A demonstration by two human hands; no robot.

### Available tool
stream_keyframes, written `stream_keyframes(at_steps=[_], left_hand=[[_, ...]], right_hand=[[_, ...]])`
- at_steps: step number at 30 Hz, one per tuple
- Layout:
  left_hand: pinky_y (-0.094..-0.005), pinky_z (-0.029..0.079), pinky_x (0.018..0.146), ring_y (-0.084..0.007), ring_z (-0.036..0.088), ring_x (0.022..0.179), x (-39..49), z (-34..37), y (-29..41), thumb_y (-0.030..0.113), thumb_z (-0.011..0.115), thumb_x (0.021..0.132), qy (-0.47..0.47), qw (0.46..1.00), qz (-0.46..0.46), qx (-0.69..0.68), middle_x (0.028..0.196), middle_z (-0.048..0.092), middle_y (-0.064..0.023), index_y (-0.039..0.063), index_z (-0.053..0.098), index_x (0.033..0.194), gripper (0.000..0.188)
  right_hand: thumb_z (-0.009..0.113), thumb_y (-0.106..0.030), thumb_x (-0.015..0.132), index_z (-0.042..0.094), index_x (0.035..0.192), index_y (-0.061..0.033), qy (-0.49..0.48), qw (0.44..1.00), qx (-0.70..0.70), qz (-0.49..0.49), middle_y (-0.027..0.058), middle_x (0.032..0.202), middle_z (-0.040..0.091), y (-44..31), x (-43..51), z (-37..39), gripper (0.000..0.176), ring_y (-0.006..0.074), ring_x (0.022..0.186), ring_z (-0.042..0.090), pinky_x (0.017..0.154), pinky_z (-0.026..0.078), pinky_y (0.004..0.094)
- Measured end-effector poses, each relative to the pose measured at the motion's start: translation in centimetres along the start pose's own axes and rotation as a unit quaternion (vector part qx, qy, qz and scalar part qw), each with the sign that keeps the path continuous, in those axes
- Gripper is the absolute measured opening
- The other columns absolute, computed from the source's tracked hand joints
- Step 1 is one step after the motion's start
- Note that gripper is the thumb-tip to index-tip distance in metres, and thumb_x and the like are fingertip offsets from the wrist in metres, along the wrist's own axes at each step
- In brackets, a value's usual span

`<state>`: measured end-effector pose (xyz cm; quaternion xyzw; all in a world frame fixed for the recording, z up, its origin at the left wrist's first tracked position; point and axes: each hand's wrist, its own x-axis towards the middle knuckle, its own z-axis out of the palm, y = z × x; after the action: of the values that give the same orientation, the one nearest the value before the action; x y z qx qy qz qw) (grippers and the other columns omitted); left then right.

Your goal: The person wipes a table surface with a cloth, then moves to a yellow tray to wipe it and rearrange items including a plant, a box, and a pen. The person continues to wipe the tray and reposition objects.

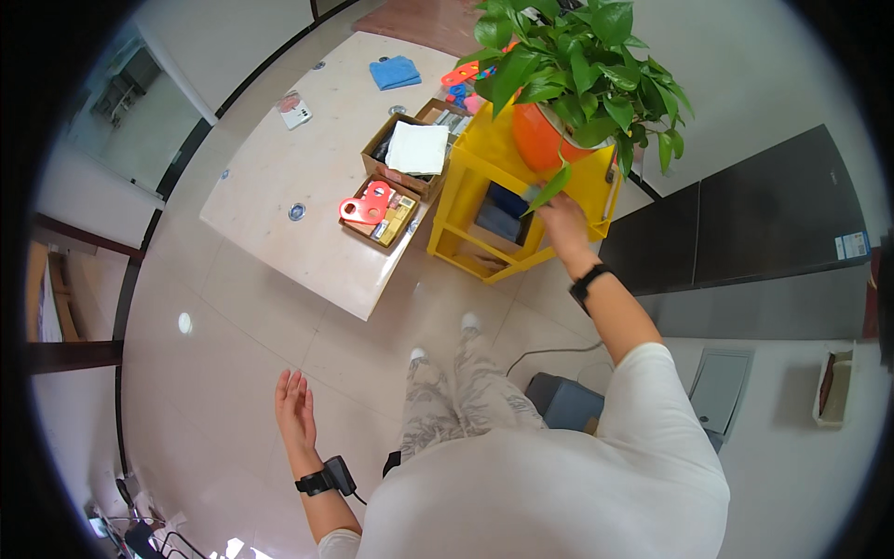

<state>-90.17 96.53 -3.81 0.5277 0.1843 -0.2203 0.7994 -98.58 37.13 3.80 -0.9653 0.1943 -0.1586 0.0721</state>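
Observation:
My right hand (564, 220) is at the top front edge of a yellow shelf unit (475, 150), partly behind a hanging leaf. A small greyish thing (535, 193) shows at its fingertips, too blurred to name; whether the fingers grip it I cannot tell. Above the hand, an orange pot (541, 140) with a leafy green plant (583, 77) stands on the unit. Folded dark blue cloth (499, 213) lies in the compartment below. My left hand (296, 409) hangs over the tiled floor, holding nothing, its fingers slightly apart.
Left of the shelf, a pale table (279, 182) bears a box with white cloth (418, 148), a smaller box with a red plastic piece (367, 204), a blue cloth (395, 73) and a phone (294, 110). A dark refrigerator (761, 209) stands right. A grey bin (564, 402) and cable are near my legs.

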Motion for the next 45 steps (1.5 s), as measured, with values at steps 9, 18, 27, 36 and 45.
stream_keyframes(at_steps=[9,18,27,36,45], left_hand=[[-0.0294,0.042,0.103,-0.0163,0.054,0.119,-2.5,-2.0,-2.3,0.012,0.059,0.096,0.034,0.999,-0.017,-0.017,0.134,0.056,-0.0094,0.006,0.046,0.143,0.049],[-0.028,0.044,0.101,-0.0154,0.055,0.117,-4.0,8.2,-7.4,0.013,0.061,0.095,-0.014,0.998,-0.056,0.005,0.132,0.058,-0.0089,0.006,0.048,0.141,0.048],[-0.0275,0.048,0.097,-0.0149,0.058,0.112,-9.2,14.0,-13.7,0.012,0.061,0.095,-0.021,0.998,-0.064,-0.02,0.126,0.061,-0.0081,0.006,0.051,0.137,0.044],[-0.0255,0.05,0.092,-0.014,0.06,0.108,-12.7,16.0,-17.5,0.012,0.062,0.095,0.007,0.996,-0.08,-0.035,0.124,0.062,-0.008,0.005,0.05,0.138,0.045],[-0.0255,0.05,0.092,-0.0131,0.061,0.107,-13.3,13.8,-17.5,0.011,0.062,0.095,0.047,0.994,-0.098,-0.012,0.122,0.063,-0.007,0.005,0.05,0.137,0.044]], right_hand=[[0.062,-0.007,0.081,0.072,0.102,-0.0066,0.022,0.996,-0.051,-0.074,0.0153,0.119,0.062,3.3,-1.3,1.3,0.023,0.0362,0.108,0.058,0.089,0.05,0.0431],[0.059,-0.012,0.086,0.064,0.111,-0.0022,0.029,0.995,0.083,-0.052,0.0174,0.119,0.062,1.5,0.9,1.7,0.027,0.0377,0.109,0.058,0.09,0.049,0.0433],[0.054,0.007,0.075,0.062,0.122,-0.0115,0.022,0.983,0.174,-0.055,0.0194,0.123,0.061,12.9,-4.6,-8.1,0.051,0.0417,0.111,0.058,0.094,0.048,0.0435],[0.053,0.015,0.072,0.06,0.127,-0.008,0.071,0.991,0.114,-0.008,0.0166,0.141,0.05,10.6,-8.2,-4.0,0.061,0.0416,0.133,0.042,0.11,0.038,0.0472],[0.049,0.013,0.075,0.065,0.123,-0.0068,0.057,0.955,0.285,0.054,0.0173,0.144,0.05,9.7,-11.6,-4.8,0.054,0.0386,0.132,0.046,0.109,0.04,0.0422]])
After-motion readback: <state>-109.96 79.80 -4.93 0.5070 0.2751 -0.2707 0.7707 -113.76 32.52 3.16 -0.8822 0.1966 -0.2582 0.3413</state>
